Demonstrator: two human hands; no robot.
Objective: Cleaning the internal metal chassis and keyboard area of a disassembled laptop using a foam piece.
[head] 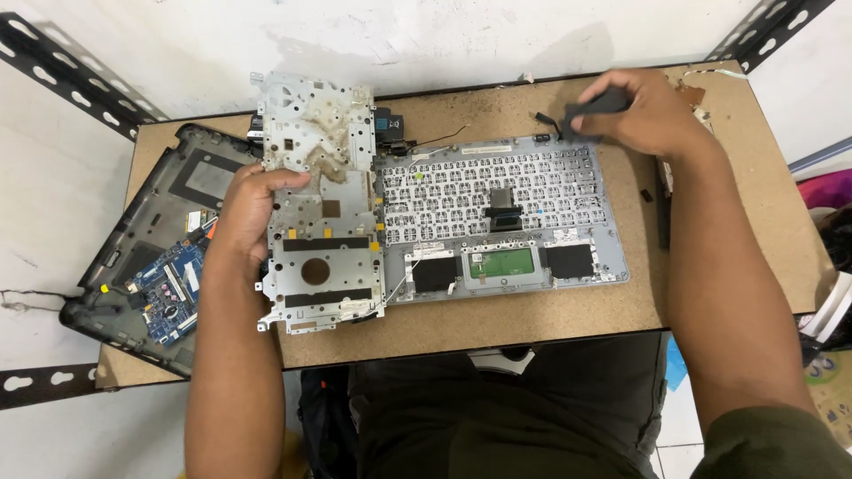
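Two hands at work, head view. Left hand [253,208]: grasping the left edge of a stained metal plate [319,204], tilted up over the left end of a grey laptop palmrest [506,222] lying underside-up mid-surface [568,324]. Right hand [643,111]: closed on a small dark part [596,106] at the palmrest's far right corner. Black base cover [146,239] with blue circuit board [173,288] overhangs the left edge.

We see a dark laptop base shell [133,257] with a blue circuit board [170,288] hanging over the counter's [532,324] left edge, and black slotted metal brackets [62,66] behind that counter.
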